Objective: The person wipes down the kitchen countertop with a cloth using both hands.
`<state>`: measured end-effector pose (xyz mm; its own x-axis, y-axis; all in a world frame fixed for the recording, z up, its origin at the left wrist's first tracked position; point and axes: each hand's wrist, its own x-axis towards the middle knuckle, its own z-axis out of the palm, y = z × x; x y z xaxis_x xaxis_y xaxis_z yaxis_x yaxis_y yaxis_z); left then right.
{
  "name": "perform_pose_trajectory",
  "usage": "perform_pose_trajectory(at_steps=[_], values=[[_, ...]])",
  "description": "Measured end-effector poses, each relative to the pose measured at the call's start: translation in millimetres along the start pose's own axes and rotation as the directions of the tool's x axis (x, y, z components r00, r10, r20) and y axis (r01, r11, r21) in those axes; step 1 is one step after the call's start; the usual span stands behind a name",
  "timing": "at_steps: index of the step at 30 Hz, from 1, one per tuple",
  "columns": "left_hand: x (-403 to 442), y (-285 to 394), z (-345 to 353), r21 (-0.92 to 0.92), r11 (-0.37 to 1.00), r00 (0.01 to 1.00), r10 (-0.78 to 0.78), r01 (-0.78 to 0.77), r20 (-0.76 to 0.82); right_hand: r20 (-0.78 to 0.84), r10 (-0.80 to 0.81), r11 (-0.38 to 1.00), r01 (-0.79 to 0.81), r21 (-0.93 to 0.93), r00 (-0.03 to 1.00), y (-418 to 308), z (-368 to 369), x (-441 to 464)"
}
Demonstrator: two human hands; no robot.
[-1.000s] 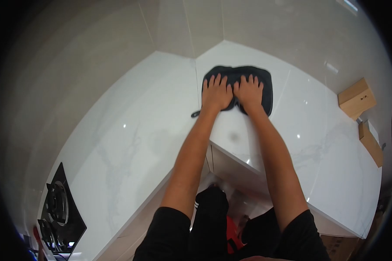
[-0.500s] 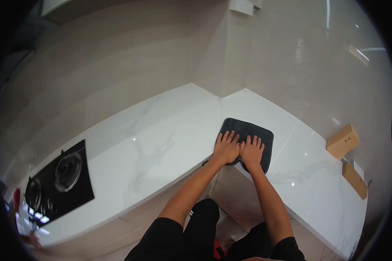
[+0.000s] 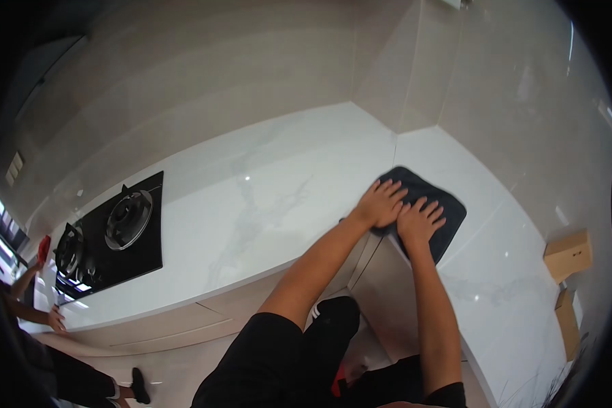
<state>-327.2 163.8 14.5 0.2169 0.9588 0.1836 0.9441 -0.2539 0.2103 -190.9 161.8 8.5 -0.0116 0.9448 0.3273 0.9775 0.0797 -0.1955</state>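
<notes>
A dark grey, flat fabric pad with rounded corners (image 3: pixel 444 205) lies on the worktop at the inner corner, partly covered by my hands. I cannot make out its exact kind. My left hand (image 3: pixel 382 205) rests flat on its left part, fingers stretched out. Beside it, my right hand (image 3: pixel 418 222) presses flat on the pad's middle, fingers spread. The two hands almost touch at the thumbs, and neither grips anything. The pad's near edge reaches the counter's front edge.
The white marbled worktop (image 3: pixel 211 211) forms a corner against tiled walls. A black gas hob (image 3: pixel 149 231) is set in at the left. Two cardboard boxes, one upper (image 3: pixel 568 255) and one lower (image 3: pixel 567 325), stand at the right. Another person's hand (image 3: pixel 56 318) touches the counter's far left edge.
My view has swung left, so the pad and boxes appear further right and more of the other person shows. Both hands stay flat on the pad.
</notes>
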Motion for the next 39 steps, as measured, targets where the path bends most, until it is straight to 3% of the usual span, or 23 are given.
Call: perform_pose_trajectory(at_steps=[8,12,16,21,28,30,35,39], values=[[56,-41,-14,-0.005,0.993,0.992,-0.121,0.120,-0.023,-0.039,0.046,0.999,-0.046,0.020,0.998,-33,23,75],[87,-59,-10,-0.018,0.992,0.992,-0.128,0.128,-0.013,-0.070,0.047,0.999,-0.045,0.020,0.996,-37,46,106],[129,-75,2,-0.013,0.991,0.986,-0.131,0.131,-0.099,-0.073,0.025,0.999,-0.022,0.043,0.997,-34,53,133],[133,-73,4,-0.018,0.992,0.982,-0.129,0.128,-0.136,-0.099,0.028,0.998,-0.022,0.056,0.995,-33,58,135],[96,-59,-4,0.051,0.990,0.987,-0.127,0.132,-0.097,-0.083,-0.095,0.988,0.104,0.111,0.992,-14,40,107],[73,-57,-6,0.058,0.997,0.998,-0.042,0.045,-0.044,-0.055,-0.144,0.979,0.150,0.134,0.988,-6,34,91],[10,-51,-12,0.057,0.998,0.997,0.032,-0.028,-0.065,-0.122,-0.235,0.965,0.247,0.088,0.964,-4,19,37],[-45,-40,-18,0.054,0.996,0.994,0.077,-0.072,-0.084,-0.088,-0.358,0.929,0.364,0.071,0.930,-15,8,-7]])
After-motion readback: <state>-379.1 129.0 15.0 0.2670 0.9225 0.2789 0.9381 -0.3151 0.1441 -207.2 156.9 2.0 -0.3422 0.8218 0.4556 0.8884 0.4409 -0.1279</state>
